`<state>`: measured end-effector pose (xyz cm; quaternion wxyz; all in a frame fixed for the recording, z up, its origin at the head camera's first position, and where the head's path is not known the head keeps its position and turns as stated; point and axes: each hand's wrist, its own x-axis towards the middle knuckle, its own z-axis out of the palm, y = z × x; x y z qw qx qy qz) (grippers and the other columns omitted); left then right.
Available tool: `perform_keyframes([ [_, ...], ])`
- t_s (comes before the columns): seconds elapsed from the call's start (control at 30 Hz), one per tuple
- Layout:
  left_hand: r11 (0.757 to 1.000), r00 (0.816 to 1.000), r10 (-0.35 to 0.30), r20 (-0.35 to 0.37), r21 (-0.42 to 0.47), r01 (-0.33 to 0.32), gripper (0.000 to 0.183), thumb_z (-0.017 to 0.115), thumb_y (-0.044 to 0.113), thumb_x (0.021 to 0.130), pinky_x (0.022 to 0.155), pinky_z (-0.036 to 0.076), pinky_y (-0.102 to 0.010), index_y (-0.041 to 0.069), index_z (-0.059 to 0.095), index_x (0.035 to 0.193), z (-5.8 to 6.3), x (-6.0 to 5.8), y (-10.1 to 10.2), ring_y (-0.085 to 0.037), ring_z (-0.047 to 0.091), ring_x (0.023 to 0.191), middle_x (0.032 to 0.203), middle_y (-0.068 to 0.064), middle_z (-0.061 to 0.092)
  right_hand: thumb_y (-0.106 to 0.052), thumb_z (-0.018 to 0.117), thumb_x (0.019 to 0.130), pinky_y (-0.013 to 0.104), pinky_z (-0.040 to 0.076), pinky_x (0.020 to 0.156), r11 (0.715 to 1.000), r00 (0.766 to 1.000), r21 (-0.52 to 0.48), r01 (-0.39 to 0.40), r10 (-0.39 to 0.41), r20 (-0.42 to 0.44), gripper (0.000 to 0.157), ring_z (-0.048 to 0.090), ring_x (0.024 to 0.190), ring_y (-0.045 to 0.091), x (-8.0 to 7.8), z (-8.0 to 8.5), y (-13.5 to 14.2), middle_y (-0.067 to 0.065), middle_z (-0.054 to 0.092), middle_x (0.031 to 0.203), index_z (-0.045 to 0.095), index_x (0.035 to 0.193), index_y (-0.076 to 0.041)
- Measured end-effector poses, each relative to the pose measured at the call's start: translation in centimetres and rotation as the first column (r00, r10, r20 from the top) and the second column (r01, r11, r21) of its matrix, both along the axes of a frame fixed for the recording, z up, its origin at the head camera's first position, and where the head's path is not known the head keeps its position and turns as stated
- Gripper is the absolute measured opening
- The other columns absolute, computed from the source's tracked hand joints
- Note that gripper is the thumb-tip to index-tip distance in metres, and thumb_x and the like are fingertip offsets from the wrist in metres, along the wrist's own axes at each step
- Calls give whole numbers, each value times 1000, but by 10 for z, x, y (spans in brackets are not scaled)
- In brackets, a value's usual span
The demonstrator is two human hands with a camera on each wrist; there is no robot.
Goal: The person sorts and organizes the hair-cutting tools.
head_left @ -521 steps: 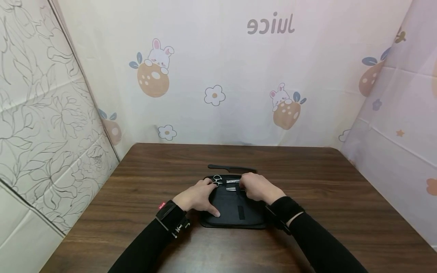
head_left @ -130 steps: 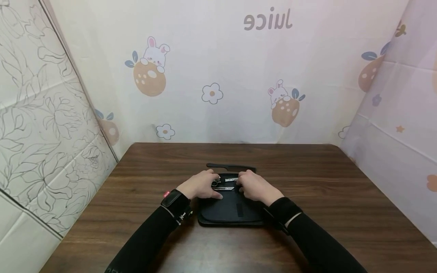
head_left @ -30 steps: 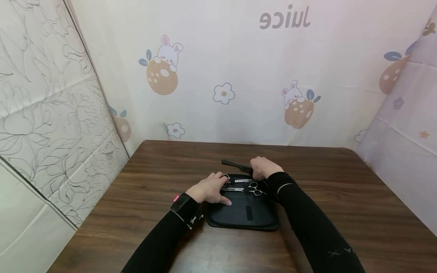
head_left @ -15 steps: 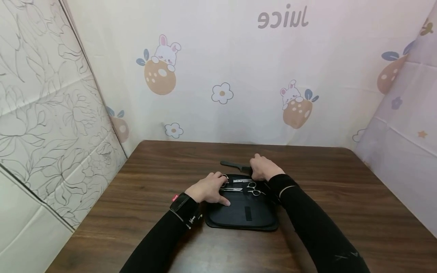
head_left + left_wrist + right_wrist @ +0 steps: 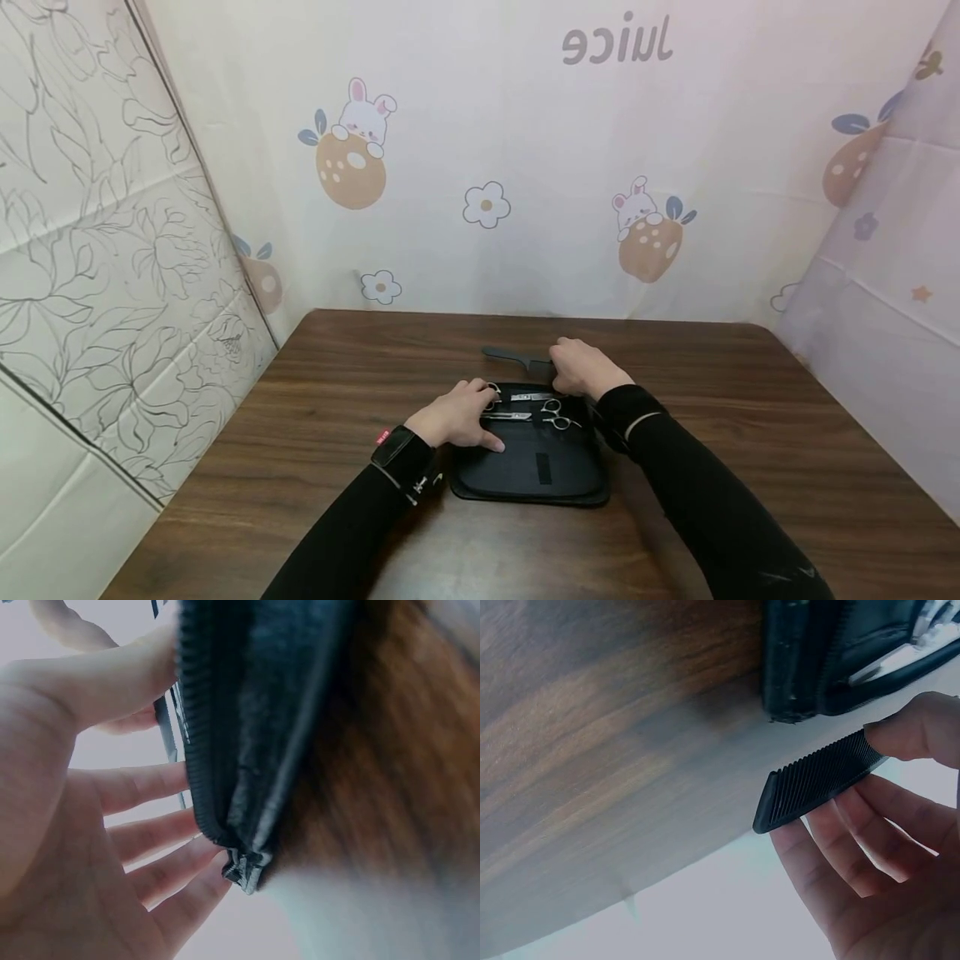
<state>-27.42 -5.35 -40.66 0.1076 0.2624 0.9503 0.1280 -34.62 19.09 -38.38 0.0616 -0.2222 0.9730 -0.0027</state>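
Step in hand, by my read: getting hold of the comb (image 5: 821,781). My right hand (image 5: 585,368) has it pinched at the toothed end, thumb over the teeth, fingers along the back. Comb is just beyond the case (image 5: 498,473), between it and the far edge of the table (image 5: 300,467), handle aimed toward the table's left edge. Can't tell if it touches the wood.

My left hand (image 5: 456,415) grasps nothing: fingers extended at the case's left side, thumb lying over its top face. Looks like steadying. Case sits roughly midway between the table's left and right edges. In it: far scissors (image 5: 528,397), rings by my left fingertips, blades toward the right edge; near scissors (image 5: 513,416), laid the opposite way. Black loop (image 5: 543,468) on the half nearer me has nothing through it.

Next move, my call: needs a firm pinch and enough lift to clear the case's far rim and both sets of rings. If the comb is meant for that loop, it should come in level, parallel to the table's far edge, handle first. Left hand needs to pin the case flat meanwhile. Risk: teeth snagging a ring, or the case skidding toward the left edge.
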Motion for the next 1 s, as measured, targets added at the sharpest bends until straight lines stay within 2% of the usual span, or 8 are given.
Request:
perform_keyframes([
  [0.13,1000,1000,-5,-10,7,5,77,79,52,85,107,44,-45,14,53,147,0,1,-1,-29,42,137,150,-8,45,-3,64,86,39,40,66,999,1000,-35,4,-4,2,19,51,82,26,2,1,1,16,57,109,66,105,-2],
  [0.33,1000,1000,-12,-18,14,12,77,80,51,85,105,45,-46,12,54,146,0,2,-2,-30,43,135,147,-9,47,-6,65,86,41,47,74,989,999,-140,-42,39,-25,28,54,86,25,12,1,3,15,58,105,66,112,3],
  [0.63,999,1000,-9,-5,35,10,76,80,51,86,108,43,-45,12,54,146,-2,2,-3,-30,43,137,149,-10,46,-8,67,89,42,49,77,962,998,-265,-68,68,-11,26,54,84,23,26,-5,1,11,59,101,67,112,3],
  [1.0,999,1000,-7,6,45,7,77,79,51,86,110,41,-43,12,53,148,-2,3,-3,-29,41,138,150,-9,45,-9,67,91,39,45,76,914,994,-391,-107,99,-42,29,51,84,21,40,-3,1,7,58,98,67,117,3],
])
